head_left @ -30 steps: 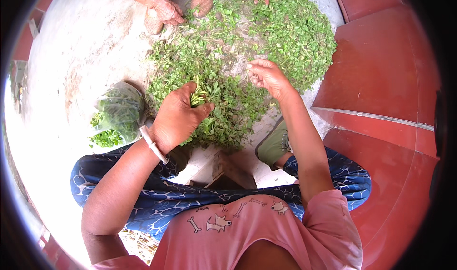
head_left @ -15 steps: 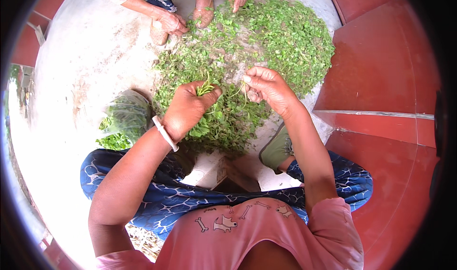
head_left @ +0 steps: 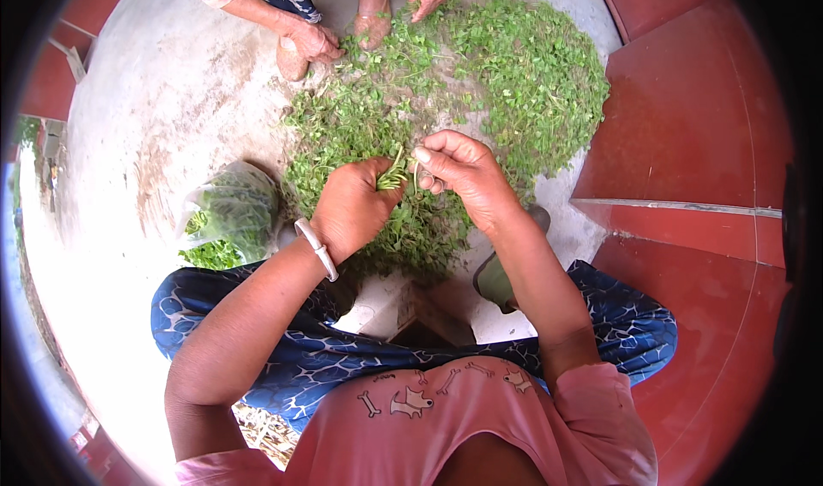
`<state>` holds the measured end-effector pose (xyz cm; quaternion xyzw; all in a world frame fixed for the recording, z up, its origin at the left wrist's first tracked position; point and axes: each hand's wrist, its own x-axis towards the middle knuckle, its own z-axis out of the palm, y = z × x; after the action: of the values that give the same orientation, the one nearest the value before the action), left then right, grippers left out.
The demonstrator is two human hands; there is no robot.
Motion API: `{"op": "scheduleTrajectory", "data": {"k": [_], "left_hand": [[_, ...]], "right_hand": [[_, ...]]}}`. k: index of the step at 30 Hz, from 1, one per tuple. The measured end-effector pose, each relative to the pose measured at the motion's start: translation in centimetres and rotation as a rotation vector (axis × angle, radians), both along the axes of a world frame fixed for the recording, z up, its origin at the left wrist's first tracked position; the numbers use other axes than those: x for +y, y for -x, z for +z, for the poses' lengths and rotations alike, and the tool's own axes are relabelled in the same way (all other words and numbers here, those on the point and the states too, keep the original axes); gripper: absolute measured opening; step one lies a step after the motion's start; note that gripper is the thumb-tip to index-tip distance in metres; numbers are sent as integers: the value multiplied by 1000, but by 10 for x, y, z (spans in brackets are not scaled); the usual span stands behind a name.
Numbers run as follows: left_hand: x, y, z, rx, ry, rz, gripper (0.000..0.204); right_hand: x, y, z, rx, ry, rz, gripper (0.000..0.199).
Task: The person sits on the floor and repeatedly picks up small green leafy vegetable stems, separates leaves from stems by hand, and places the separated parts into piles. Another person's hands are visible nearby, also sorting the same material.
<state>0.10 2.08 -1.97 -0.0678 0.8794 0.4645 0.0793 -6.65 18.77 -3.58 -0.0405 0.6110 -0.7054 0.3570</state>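
My left hand (head_left: 356, 205) is closed around a small bunch of green stems (head_left: 394, 174), whose cut-looking ends poke out past the thumb. Close by on its right, my right hand (head_left: 463, 176) pinches at a thin pale stem (head_left: 417, 174) between thumb and fingertips. The two hands nearly meet above a spread pile of leafy greens (head_left: 343, 126) on the floor. Whether the pinched stem belongs to the bunch, I cannot tell. A white bangle (head_left: 317, 249) circles my left wrist.
A clear plastic bag (head_left: 240, 203) with greens inside stands left of the pile. Across from me, another person's hands (head_left: 310, 42) reach to the pile's far edge. Red tiled panels (head_left: 677, 126) rise on the right. My green shoe (head_left: 495, 282) rests near the pile.
My right hand has moved left toward the bunch, and my left hand has shifted slightly right and turned. The other person's far right-side hand has curled its pointing finger.
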Motion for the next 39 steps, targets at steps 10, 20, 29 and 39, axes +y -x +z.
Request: {"op": "scheduleTrajectory", "data": {"k": [10, 20, 29, 39], "left_hand": [[2, 0, -9, -185, -396, 29, 21], [-1, -2, -13, -138, -255, 137, 20], [-19, 13, 24, -100, -577, 300, 19], [-22, 7, 18, -209, -577, 191, 18]], "right_hand": [[-5, -9, -14, 2, -23, -122, 13], [-12, -28, -19, -37, 102, -147, 14], [12, -58, -123, 648, -598, 211, 21], [116, -2, -178, 725, -1218, -220, 16]]}}
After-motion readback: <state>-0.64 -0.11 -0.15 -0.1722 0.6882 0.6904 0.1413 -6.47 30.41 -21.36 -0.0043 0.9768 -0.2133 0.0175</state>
